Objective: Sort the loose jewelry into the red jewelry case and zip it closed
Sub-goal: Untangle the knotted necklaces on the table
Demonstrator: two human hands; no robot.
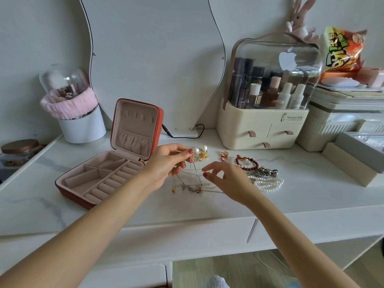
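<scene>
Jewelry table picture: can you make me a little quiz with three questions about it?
1. True or false: the red jewelry case is zipped shut.
2. Which hand pinches the thin chain necklaces? A. left hand B. right hand
3. Fill in: the pearl bracelet lies on the ____ side of the right hand.

Key: 1 false; 2 A; 3 right.

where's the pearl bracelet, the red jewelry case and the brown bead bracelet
pearl bracelet (268,183), head view, middle of the white strands
red jewelry case (99,179), head view, pink divided tray
brown bead bracelet (247,162), head view, lower beads of the loop
</scene>
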